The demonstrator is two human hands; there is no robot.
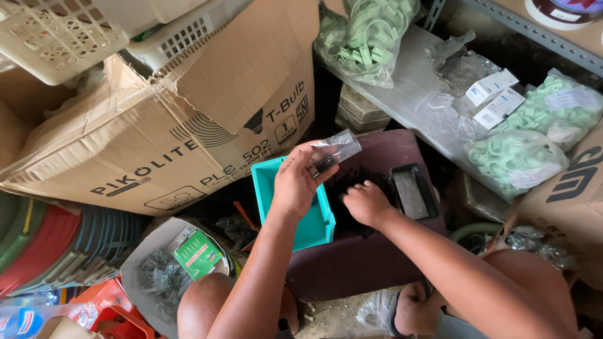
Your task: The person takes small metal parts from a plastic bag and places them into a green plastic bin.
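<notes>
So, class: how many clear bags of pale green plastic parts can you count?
3: one at the top, one at the right edge, one below that. Others may be hidden.

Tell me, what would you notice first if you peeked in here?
First the left hand in the middle, holding up a small clear plastic bag over a bright teal bin. Beside it the right hand reaches into a pile of small black parts on a dark red stool. Bags of pale green clips fill the shelf to the right.
</notes>
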